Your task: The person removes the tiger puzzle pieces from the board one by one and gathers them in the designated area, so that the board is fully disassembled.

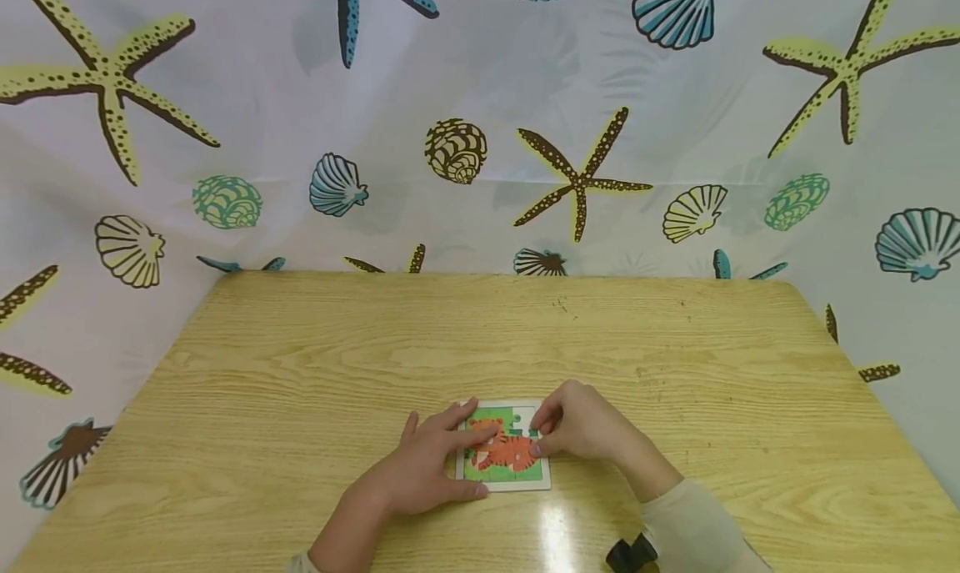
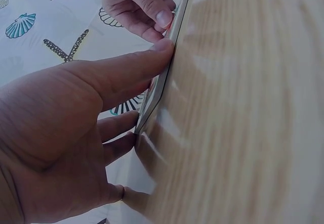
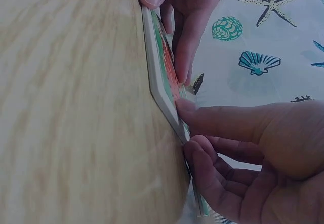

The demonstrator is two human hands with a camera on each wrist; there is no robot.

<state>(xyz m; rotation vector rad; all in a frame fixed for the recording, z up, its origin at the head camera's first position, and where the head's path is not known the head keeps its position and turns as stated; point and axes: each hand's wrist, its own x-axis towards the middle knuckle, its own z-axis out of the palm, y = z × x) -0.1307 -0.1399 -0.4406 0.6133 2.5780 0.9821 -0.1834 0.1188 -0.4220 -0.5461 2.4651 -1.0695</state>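
Note:
A small jigsaw puzzle (image 1: 506, 474) in a white-rimmed tray (image 1: 517, 487) lies flat on the table. It pictures an orange striped tiger on green, and a white gap shows near its top right corner. My left hand (image 1: 423, 469) rests over its left side, fingers straight and spread, thumb at the near rim. At the right edge, my right hand (image 1: 581, 427) has thumb and curled fingers pinching what seems to be a puzzle piece, mostly hidden. From the right wrist view, the right thumb (image 3: 187, 105) touches the picture and the fingers curl by the rim.
The wooden table (image 1: 337, 348) stretches away on all sides of the puzzle. A white cloth (image 1: 465, 72) printed with shells and starfish hangs behind and at the sides. Near the right sleeve (image 1: 690, 523) is a small black object (image 1: 630, 554).

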